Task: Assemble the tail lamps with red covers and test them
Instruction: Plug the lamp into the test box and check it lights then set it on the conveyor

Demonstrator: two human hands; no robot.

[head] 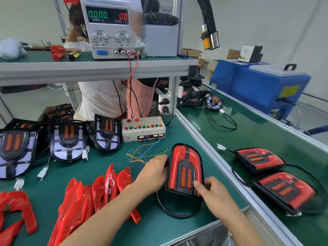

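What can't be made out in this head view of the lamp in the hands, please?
- Tail lamp: its left edge is hidden by the left hand; the lower right corner by the right hand.
- Its cable: the plug end is not visible.
- Power supply: voltage digits blurred.

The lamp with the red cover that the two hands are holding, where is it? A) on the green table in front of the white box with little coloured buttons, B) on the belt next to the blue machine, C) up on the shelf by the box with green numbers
A: the lamp, held by the left hand and the right hand, is on the green table just in front of the button box.
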